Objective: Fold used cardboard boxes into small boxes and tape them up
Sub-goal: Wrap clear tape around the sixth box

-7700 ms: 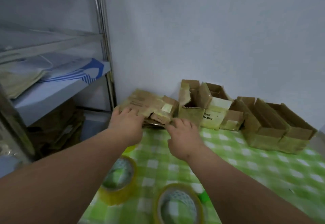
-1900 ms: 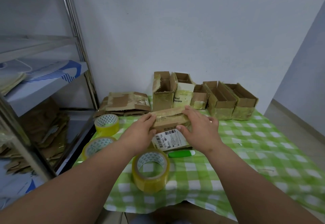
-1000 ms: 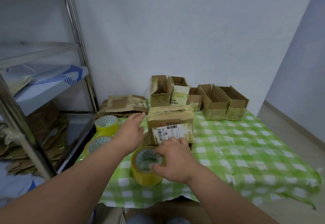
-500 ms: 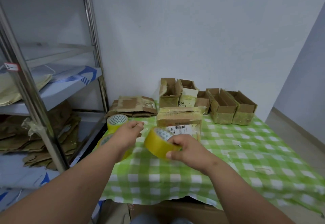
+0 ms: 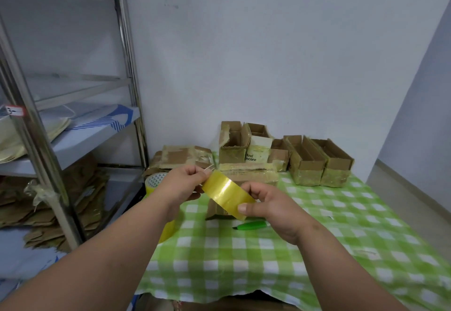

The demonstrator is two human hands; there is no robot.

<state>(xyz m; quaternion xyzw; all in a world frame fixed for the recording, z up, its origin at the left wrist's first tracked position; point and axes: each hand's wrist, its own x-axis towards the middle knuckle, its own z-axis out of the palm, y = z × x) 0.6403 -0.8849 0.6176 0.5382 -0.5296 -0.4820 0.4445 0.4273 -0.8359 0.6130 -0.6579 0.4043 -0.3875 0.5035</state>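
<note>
Change: both hands are now lifting the tape roll (image 5: 228, 190) higher above the worktop than half a second ago, and the left hand, which was hanging loose then, is now pinching at the roll's upper left edge.
Right hand (image 5: 273, 209): gripping the yellow tape roll, thumb lying across its near rim, fingers curling behind it.
Left hand (image 5: 184, 183): fingertips closing together on the tape's edge at the top of the roll; whether a loose end is pulling free is too small to tell.
Folded box (image 5: 246, 176): sitting on the worktop just behind the roll, partly hiding behind both hands, its top seam shining with old tape.
Worktop (image 5: 317, 249): wearing a green and white checked cloth.
Green pen-like tool (image 5: 251, 225): lying on the cloth below the right hand.
Other tape rolls: one (image 5: 153, 181) standing at the left edge, another (image 5: 168, 230) showing beneath the left wrist.
Flat cardboard pile (image 5: 185, 158): resting at the back left.
Open boxes (image 5: 310, 161): lining the wall.
Metal shelf (image 5: 48, 139): standing to the left, holding more cardboard.
</note>
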